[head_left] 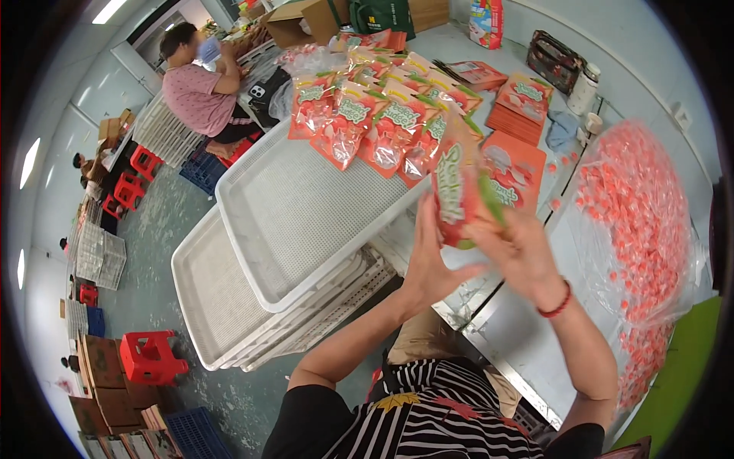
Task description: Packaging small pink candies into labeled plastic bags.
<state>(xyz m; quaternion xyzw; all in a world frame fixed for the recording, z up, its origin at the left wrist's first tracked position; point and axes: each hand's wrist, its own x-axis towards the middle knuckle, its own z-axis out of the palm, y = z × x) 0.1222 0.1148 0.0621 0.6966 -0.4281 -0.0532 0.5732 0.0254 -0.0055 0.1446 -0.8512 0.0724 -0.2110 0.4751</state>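
Observation:
A red and orange candy pouch (456, 187) with green print, smeared by motion, is held upright over the table's front edge. My right hand (514, 249) grips its lower right side with bent fingers. On the pouch's left, my left hand (430, 268) is open, fingers stretched up along its edge and thumb spread away below it. Beyond them, filled pouches (352, 115) lie in overlapping rows at the far end of a white mesh tray (306, 206). Flat pouches (514, 164) and a stack of them (524, 103) rest just behind my hands.
A big clear bag of red wrapped candies (638, 206) leans at the right, with loose candies below. More trays (206, 298) are stacked at the left. A white bottle (585, 90) and blue cloth (563, 130) stand back right. A person (199, 96) sits farther off near red stools (149, 356).

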